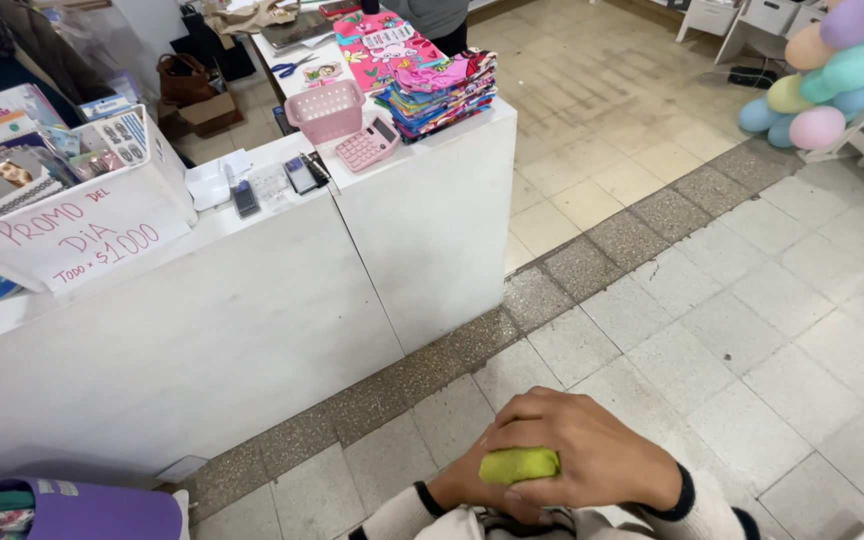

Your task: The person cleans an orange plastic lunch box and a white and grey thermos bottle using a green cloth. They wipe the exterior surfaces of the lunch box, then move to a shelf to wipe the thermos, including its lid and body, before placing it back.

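The right hand (592, 450) lay closed over a yellow-green cloth (519, 465), hiding most of the left hand (464, 487), whose grip could not be made out. Both hung low over the tiled floor (752, 330), near a white surface (252, 300) carrying a pink basket (325, 110) and calculator (367, 146).

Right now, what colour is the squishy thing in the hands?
Yellow-green. The soft thing sits between both hands, right hand over it; head view shows it best.

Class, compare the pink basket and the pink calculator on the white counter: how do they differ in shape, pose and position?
The basket is a tall, open container with holed walls; the calculator is a flat slab with keys. The basket stands upright, while the calculator lies face up. The basket sits further back on the counter; the calculator lies nearer the front edge. Both are pink and sit beside the stack of colourful cloths.
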